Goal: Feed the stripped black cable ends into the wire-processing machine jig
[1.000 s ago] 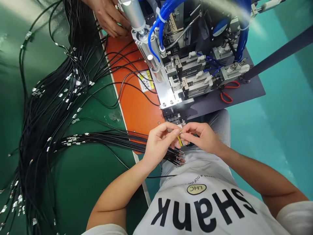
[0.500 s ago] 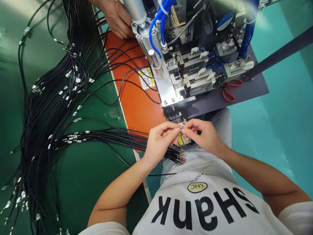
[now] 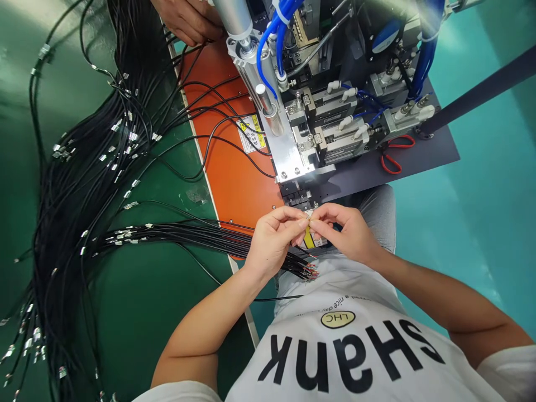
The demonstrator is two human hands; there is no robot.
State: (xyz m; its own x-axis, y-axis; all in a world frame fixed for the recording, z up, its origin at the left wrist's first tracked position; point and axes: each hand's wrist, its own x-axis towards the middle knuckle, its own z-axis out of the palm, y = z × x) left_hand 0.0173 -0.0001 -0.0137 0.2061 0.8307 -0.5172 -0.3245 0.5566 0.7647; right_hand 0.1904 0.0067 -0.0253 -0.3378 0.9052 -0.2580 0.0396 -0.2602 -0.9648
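Observation:
My left hand (image 3: 272, 240) and my right hand (image 3: 347, 231) meet fingertip to fingertip just below the front of a metal machine (image 3: 301, 145). Both pinch a thin wire end between thumb and forefinger, too small to make out clearly. A bundle of black cables (image 3: 188, 234) runs from the left under my left hand, and its stripped coloured ends (image 3: 310, 272) lie on my lap. A small yellow and white label (image 3: 310, 240) shows behind my fingers.
Many black cables with metal clips (image 3: 84, 167) cover the green table (image 3: 138, 312). An orange plate (image 3: 230, 178) lies under the machine, with blue hoses (image 3: 274, 28) above. Red-handled scissors (image 3: 391, 156) rest on the grey base. Another person's hand (image 3: 188, 19) works at the top.
My hands stay pinched together and have shifted slightly. The other person's hand at the top has pulled back up and away from the orange plate.

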